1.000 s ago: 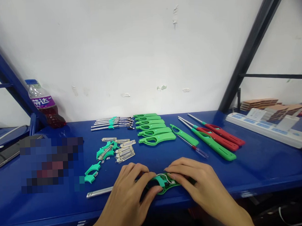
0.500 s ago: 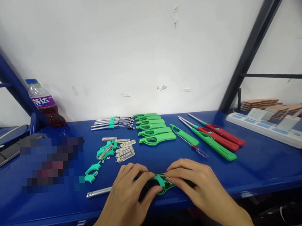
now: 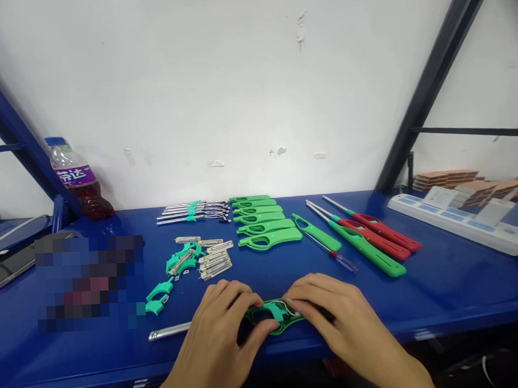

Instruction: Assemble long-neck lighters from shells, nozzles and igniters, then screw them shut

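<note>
Near the table's front edge lies an opened green lighter handle shell [image 3: 286,326], its metal tube [image 3: 169,331] sticking out to the left. My left hand [image 3: 224,327] grips the shell's left part between thumb and fingers, beside the teal trigger [image 3: 273,312] seated inside. My right hand [image 3: 328,305] closes on the shell's right part, its fingertips at a thin white wire [image 3: 291,310]. The rest of the shell's inside is hidden under my right fingers. Loose teal triggers [image 3: 159,295] and clear lighter fluid tanks [image 3: 214,261] lie beyond my left hand.
Green handle shells [image 3: 269,237] and metal tubes with wires [image 3: 178,220] lie in rows behind. A screwdriver [image 3: 343,262] and finished-looking red and green lighters [image 3: 373,249] are on the right, before a power strip [image 3: 461,222]. A bottle [image 3: 80,179] stands at left.
My right fingers have shifted slightly right along the shell, and more of the white wire inside shows. My left hand stays almost still.
</note>
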Demonstrator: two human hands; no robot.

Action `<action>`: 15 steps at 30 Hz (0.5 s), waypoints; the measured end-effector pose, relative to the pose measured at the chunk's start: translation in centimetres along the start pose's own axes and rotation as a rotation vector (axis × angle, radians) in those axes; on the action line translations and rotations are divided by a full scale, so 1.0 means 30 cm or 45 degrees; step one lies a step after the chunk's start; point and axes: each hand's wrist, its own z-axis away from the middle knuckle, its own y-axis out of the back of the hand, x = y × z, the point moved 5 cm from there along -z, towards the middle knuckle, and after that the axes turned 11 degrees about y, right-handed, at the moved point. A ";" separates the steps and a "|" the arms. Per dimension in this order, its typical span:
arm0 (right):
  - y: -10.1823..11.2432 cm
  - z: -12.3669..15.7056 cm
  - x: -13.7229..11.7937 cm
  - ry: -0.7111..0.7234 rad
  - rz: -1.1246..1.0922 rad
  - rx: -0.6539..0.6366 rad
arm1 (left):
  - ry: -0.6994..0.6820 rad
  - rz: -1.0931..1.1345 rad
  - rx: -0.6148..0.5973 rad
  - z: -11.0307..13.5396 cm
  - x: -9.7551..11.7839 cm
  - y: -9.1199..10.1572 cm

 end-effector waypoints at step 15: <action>0.028 -0.054 0.004 0.068 0.137 -0.153 | 0.003 0.029 -0.018 0.008 -0.015 -0.010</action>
